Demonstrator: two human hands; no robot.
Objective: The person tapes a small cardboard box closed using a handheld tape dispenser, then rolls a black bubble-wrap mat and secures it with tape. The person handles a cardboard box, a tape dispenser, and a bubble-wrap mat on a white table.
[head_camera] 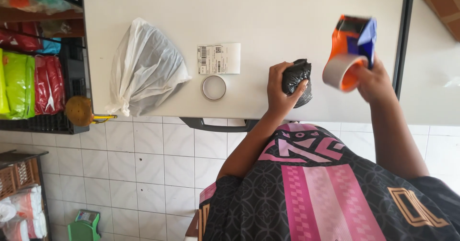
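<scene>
Hands at a white table (287, 11): left hand (280, 90) clenched around a small black plastic-wrapped bundle (297, 80) near the table's edge.
Right hand (371, 80) grips an orange-and-blue tape dispenser (350, 52) above; white tiled floor below.

One head-worn camera looks steeply down, close over the white table (249, 16).

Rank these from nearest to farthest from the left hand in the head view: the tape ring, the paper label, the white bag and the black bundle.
From the left hand:
1. Black bundle, gripped in that hand near the table edge.
2. Tape ring, lying flat on the table beside the hand.
3. Paper label, just beyond the ring.
4. White bag, at the table's far end.
</scene>
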